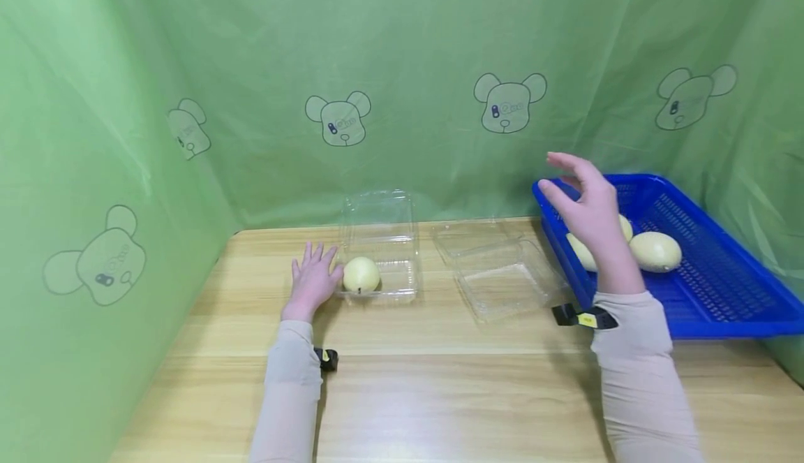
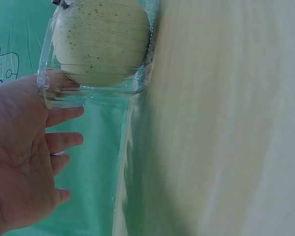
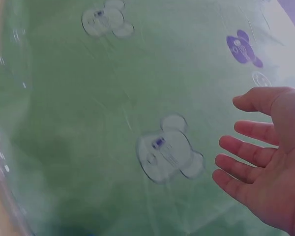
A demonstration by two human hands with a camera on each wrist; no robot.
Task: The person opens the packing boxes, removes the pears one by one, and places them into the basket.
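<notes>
A round, pale yellow fruit (image 1: 361, 275) with dark specks sits in the left part of a clear plastic clamshell box (image 1: 398, 283), whose lid stands raised behind it. Beside the box's left wall is my left hand (image 1: 312, 281), its fingers spread and its thumb near the corner. The left wrist view shows this hand (image 2: 29, 152) at the box's edge, with part of it seen through the plastic. My right hand (image 1: 589, 204) is in the air over the left edge of the blue basket (image 1: 731, 257). Nothing is between its loosely bent fingers (image 3: 241, 172).
A second clear clamshell box (image 1: 502, 281) lies open between the first box and the basket. Inside the basket are more pale yellow fruits (image 1: 655, 251), partly hidden by my right arm. Green sheeting (image 1: 414, 44) with bear prints closes off the back and sides of the wooden table (image 1: 427, 393).
</notes>
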